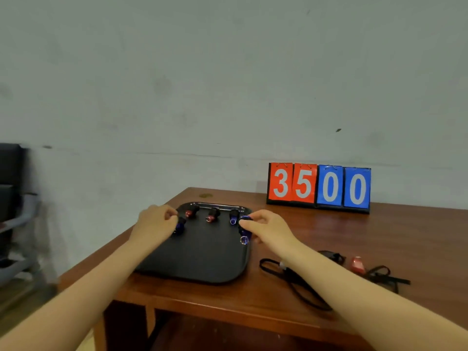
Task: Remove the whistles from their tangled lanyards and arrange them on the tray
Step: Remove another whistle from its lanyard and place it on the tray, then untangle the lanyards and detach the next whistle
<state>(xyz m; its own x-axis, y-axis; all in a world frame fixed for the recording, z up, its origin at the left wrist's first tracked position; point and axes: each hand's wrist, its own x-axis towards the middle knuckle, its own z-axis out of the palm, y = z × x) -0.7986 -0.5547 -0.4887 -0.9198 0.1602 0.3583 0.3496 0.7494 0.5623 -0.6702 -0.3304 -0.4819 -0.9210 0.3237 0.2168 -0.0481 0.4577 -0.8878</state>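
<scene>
Five whistles sit on the black tray [197,259]; left hand [152,221] pinches a blue whistle [180,225], right hand [263,228] pinches another blue whistle [245,219]; red whistle [357,265] remains among lanyards [291,279] on the table [329,231]; likely light, rigid, smooth; grip across the barrel.

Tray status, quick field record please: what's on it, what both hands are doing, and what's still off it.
tray: black, on wooden table
whistles on tray: about six, red and blue, exact count unclear near the hands
left hand: pinching a blue whistle at the tray's left side
right hand: fingers on a blue whistle at the right edge
off tray: red whistle among black lanyards
</scene>
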